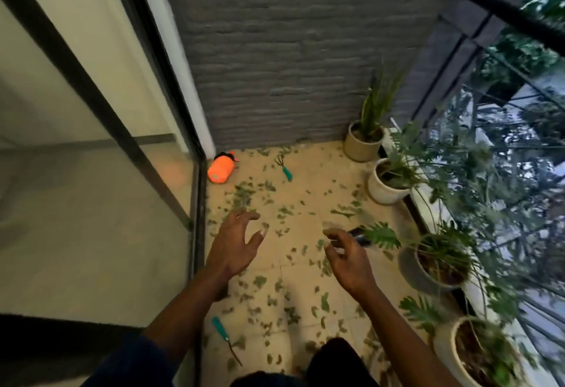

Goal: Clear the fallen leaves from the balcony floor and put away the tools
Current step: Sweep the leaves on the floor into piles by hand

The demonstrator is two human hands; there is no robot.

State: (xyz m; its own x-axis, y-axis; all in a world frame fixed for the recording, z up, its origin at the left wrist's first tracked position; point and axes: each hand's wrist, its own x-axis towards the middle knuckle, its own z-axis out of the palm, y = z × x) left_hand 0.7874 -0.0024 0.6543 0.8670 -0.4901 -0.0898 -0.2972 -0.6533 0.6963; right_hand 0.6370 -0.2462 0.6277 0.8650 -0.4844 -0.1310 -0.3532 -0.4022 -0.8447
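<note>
At the bottom edge a teal tool lies on the floor, just beside the left forearm, its thin metal end pointing toward the camera. Leaves are scattered over the tiles all round it and on toward the far wall. To the right a white pot stands by the railing.

Both hands are held out above the floor, well apart. The left hand has its fingers spread wide and a little bent, holding nothing. The right hand is loosely curled, also holding nothing. Just past its fingertips lies a dark object, partly hidden by a plant leaf and too blurred to name. A grey pot sits to the right of it.

Farther on, a small teal rake lies among the leaves. Left of it an orange bottle lies on its side in the corner, against the glass door. Two more pots – one white, one beige – stand on the right, the beige one at the grey wall.
</note>
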